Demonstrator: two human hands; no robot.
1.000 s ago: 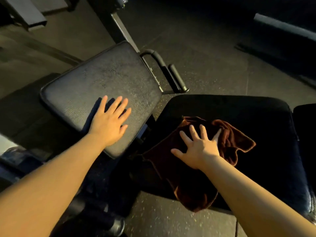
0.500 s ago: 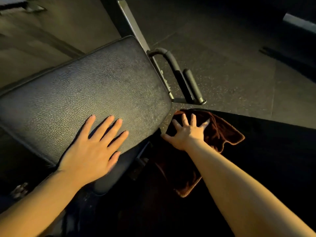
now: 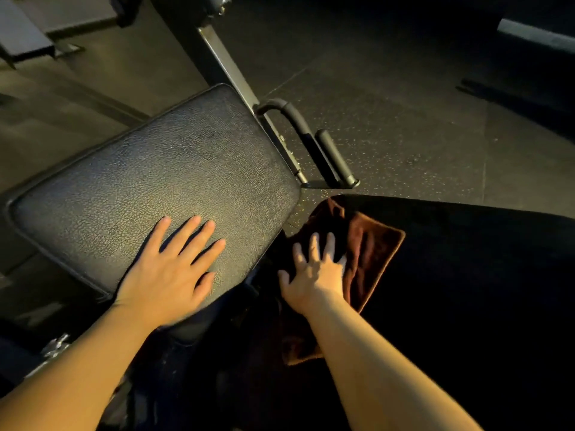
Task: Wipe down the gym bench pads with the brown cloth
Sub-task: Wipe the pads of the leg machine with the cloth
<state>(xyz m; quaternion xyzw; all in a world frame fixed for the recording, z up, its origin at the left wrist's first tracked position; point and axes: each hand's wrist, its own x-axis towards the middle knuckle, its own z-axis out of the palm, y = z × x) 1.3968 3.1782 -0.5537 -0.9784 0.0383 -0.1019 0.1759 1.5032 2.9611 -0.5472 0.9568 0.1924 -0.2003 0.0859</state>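
Hands lie flat on two separate pads of a gym bench. The left hand (image 3: pixel 169 275) is spread, fingers straight and slightly fanned, palm down on the textured black pad (image 3: pixel 161 185), near that pad's near right corner. This pad is tilted, lit well enough to show its pebbled grain and a raised seam along its edge.

The right hand (image 3: pixel 314 275) is also spread, fingers straight, pressing down on the brown cloth (image 3: pixel 370 247). The cloth sits at the far left corner of the darker pad (image 3: pixel 473 275), which fills the right side of the view and is mostly in shadow. Part of the cloth lies on top of the pad with one squared corner pointing right; another part hangs down over the pad's left edge, below the wrist, into the dark gap between the two pads.

Beyond the pads, a metal frame bar (image 3: pixel 230 66) runs diagonally up from the textured pad's far right corner. Beside it a curved black handle (image 3: pixel 292 116) and a foam-covered grip (image 3: pixel 334 157) stand just off that corner, over the speckled rubber floor (image 3: pixel 389 126). More equipment shows dimly at the top left and top right, too dark to make out.
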